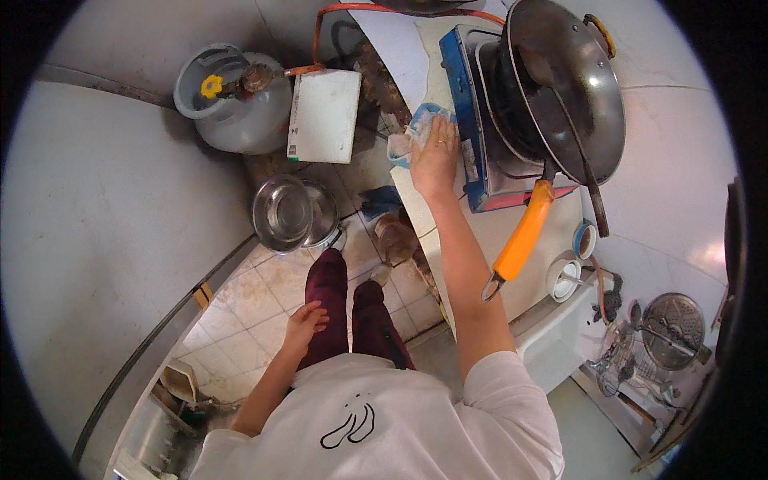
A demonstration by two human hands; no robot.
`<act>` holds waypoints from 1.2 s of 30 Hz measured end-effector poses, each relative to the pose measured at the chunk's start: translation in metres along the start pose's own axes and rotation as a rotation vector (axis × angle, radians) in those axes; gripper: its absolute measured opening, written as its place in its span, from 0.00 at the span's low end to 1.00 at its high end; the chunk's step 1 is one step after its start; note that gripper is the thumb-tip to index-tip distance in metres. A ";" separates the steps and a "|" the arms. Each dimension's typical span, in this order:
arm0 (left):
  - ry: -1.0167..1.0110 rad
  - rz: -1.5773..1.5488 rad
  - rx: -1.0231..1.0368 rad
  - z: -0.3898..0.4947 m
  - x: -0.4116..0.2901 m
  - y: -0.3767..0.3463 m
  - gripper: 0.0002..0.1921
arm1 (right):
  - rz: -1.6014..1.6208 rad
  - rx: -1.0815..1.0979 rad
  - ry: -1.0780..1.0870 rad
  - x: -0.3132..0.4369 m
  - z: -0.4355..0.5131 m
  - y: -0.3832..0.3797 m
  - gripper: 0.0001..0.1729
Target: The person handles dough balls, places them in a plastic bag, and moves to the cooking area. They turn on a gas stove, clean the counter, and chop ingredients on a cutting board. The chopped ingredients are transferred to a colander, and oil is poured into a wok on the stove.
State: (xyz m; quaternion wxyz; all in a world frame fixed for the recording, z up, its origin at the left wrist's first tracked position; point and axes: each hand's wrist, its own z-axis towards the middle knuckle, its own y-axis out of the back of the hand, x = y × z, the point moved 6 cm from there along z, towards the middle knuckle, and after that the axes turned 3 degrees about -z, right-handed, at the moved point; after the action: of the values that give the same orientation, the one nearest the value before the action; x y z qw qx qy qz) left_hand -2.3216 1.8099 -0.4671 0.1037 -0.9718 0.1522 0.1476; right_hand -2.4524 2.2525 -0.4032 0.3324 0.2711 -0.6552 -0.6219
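My right hand lies palm down on a blue and white cloth at the edge of the pale countertop. The cloth is bunched under the fingers, just left of a blue-sided gas stove. On the stove a large dark wok sits tilted, its orange handle reaching out above my forearm. A long-handled ladle rests inside the wok. My left hand hangs in front of my left thigh, fingers loosely curled, holding nothing.
A grey gas cylinder with an orange hose stands beside a white box. Metal basins are near my feet. White bowls, a sink and hanging strainers are at the right.
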 end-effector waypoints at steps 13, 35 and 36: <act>-0.002 0.194 -0.003 -0.008 -0.008 -0.016 0.18 | 0.110 -0.052 0.099 0.012 0.008 -0.004 0.35; -0.987 0.586 0.487 -0.019 -0.173 -0.283 0.17 | 0.313 -0.331 -0.119 -0.147 -0.093 0.151 0.31; -0.857 0.589 0.478 -0.003 -0.178 -0.299 0.18 | 0.216 -0.308 -0.078 -0.139 -0.081 0.145 0.31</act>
State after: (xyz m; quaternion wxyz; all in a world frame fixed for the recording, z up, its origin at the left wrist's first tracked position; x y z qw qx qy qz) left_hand -2.3854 2.1351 -0.3613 0.3276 -0.6912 0.3901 0.5125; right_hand -2.2938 2.3194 -0.2719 0.4090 0.1207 -0.5901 -0.6855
